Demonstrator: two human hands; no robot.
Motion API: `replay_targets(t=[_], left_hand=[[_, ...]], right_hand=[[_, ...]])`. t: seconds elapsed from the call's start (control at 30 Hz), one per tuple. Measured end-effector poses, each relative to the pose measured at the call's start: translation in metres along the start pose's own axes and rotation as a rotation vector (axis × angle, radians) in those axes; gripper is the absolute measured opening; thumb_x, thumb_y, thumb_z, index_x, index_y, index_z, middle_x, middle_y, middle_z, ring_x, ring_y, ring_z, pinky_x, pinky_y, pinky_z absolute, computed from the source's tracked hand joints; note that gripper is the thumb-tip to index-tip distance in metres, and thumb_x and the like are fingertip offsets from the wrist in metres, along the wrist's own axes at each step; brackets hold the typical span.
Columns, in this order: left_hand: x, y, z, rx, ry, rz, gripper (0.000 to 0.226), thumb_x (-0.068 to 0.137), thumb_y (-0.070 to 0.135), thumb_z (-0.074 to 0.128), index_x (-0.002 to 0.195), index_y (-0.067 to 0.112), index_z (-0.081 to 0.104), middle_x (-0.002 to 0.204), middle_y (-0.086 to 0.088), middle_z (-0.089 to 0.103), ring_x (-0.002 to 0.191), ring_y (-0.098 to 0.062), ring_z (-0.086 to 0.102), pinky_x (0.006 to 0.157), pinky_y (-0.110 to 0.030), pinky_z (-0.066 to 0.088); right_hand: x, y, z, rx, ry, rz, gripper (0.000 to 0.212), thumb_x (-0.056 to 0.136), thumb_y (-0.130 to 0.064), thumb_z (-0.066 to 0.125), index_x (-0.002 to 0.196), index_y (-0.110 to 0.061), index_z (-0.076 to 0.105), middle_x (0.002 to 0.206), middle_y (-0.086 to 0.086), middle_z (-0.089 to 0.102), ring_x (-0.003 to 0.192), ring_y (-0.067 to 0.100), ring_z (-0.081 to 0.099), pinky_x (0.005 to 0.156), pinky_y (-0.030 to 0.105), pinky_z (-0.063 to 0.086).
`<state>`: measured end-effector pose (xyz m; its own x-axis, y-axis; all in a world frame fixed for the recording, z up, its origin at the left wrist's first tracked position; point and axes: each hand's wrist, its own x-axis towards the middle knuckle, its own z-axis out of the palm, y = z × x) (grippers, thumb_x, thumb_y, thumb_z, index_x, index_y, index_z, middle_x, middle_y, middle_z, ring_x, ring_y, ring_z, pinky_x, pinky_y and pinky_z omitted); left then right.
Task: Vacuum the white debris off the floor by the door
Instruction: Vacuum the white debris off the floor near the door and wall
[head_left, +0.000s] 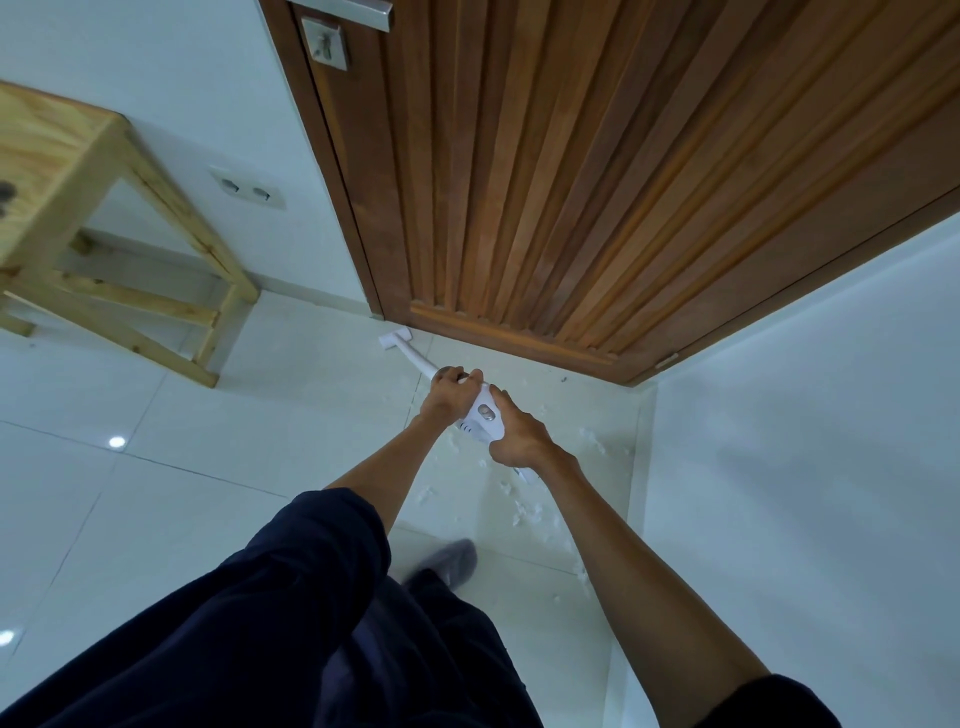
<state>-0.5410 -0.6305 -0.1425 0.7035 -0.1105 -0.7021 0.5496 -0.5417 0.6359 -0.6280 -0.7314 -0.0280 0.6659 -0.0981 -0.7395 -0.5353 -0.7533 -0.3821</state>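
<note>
Left hand (451, 391), right hand (519, 436) clamped round smooth white vacuum (485, 415); fluffy debris (519, 512) on tile (208, 519).

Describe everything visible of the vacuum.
The vacuum is a white stick model, plastic by its look, with a grey oval button and vent slots on its body. Its slim tube slants down to a small flat head on the floor by the lower left corner of the door. The left hand grips the tube's top; the right hand grips the handle. The debris lies nearer the person, away from the head.
</note>
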Motion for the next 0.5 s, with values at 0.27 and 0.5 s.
replay_targets(t=[0.27, 0.5], left_hand=[[-0.004, 0.008, 0.006, 0.019, -0.065, 0.059, 0.057, 0.093, 0.045, 0.046, 0.138, 0.012, 0.054, 0.147, -0.011, 0.050, 0.138, -0.030, 0.043, 0.117, -0.046, 0.033], [0.005, 0.012, 0.023, -0.020, -0.057, -0.002, 0.089, 0.059, 0.063, 0.040, 0.130, 0.014, 0.059, 0.137, -0.009, 0.056, 0.125, -0.029, 0.052, 0.109, -0.048, 0.043]], right_hand=[[0.001, 0.005, -0.012, -0.041, 0.007, 0.013, 0.079, 0.094, -0.016, 0.057, 0.154, -0.030, 0.008, 0.148, 0.009, 0.042, 0.131, 0.033, 0.044, 0.103, 0.038, 0.039], [-0.003, 0.018, -0.025, -0.058, 0.005, 0.027, 0.082, 0.093, -0.015, 0.058, 0.155, -0.028, 0.006, 0.146, 0.012, 0.044, 0.128, 0.034, 0.046, 0.101, 0.039, 0.041]])
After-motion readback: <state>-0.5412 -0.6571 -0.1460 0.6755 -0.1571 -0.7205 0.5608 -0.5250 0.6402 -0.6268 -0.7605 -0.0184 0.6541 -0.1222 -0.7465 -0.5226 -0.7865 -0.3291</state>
